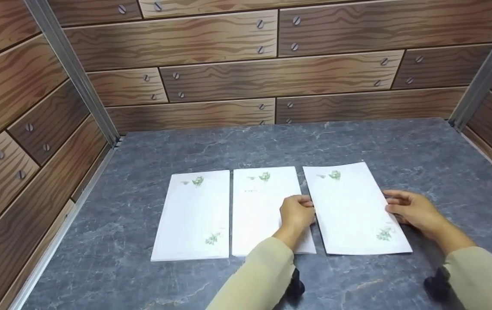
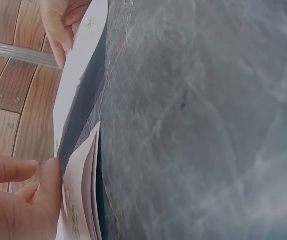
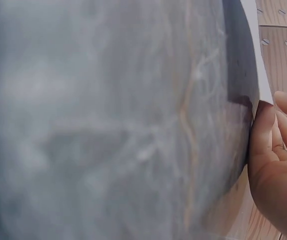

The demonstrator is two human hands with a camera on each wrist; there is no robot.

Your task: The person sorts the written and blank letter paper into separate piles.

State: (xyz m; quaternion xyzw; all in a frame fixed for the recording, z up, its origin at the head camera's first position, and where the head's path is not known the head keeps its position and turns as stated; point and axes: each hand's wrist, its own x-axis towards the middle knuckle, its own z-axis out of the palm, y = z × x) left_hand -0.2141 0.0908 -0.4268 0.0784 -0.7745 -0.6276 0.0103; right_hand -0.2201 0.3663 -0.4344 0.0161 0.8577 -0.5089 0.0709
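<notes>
Three white paper sheets printed with small green plant designs lie in a row in the head view. Both my hands hold the right-hand sheet [image 1: 349, 206] by its long sides, and it is raised a little over the tabletop. My left hand [image 1: 296, 214] pinches its left edge while reaching across the middle paper stack [image 1: 259, 219]. My right hand [image 1: 416, 213] grips the right edge, thumb on the near side. In the left wrist view the held sheet [image 2: 78, 75] shows edge-on above its shadow. The right wrist view shows its edge [image 3: 264, 75] at the thumb.
The left paper [image 1: 192, 215] lies flat beside the middle stack, with a narrow gap between them. A dark grey marbled tabletop [image 1: 177, 284] carries everything. Wood-plank-patterned walls [image 1: 220, 82] with metal corner posts [image 1: 73, 64] enclose the back and sides.
</notes>
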